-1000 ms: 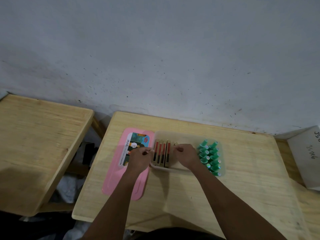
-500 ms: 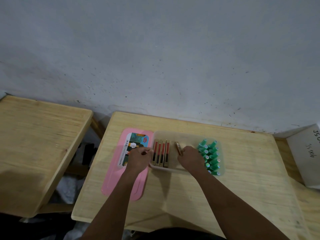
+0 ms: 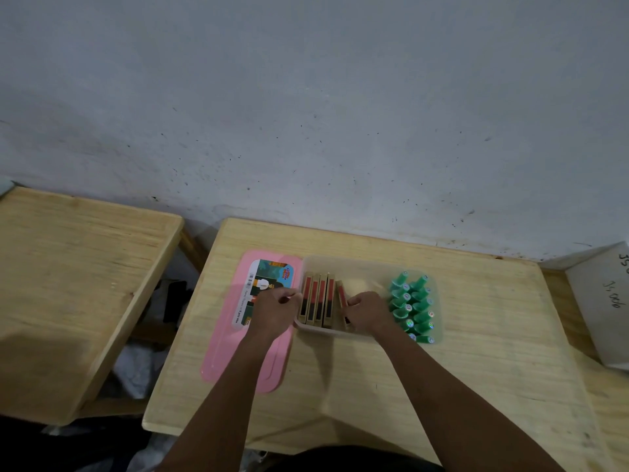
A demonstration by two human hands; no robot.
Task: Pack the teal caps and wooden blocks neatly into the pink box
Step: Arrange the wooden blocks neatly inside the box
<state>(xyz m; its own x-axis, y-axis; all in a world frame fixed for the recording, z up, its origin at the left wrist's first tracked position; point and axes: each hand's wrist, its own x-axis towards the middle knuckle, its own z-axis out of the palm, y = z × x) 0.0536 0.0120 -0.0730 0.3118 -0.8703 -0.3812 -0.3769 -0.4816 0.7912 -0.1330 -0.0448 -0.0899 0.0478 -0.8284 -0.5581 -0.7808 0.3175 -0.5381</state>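
Item: fifth block, pinched by right hand fingers, shifted closer to row in box; left hand grip unclear.

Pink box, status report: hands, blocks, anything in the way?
Left hand curled at box left wall, grip unclear. Right hand pinches fifth block, tilted beside four standing blocks. Teal caps fill right end; nothing blocking.

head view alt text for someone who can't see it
A person's right hand holds a tilted red-faced wooden block beside four upright wooden blocks in a pale pink translucent plastic box on a wooden table. The left hand sits curled at the box's left edge; teal plastic caps fill its right end, a pink lid lies left.
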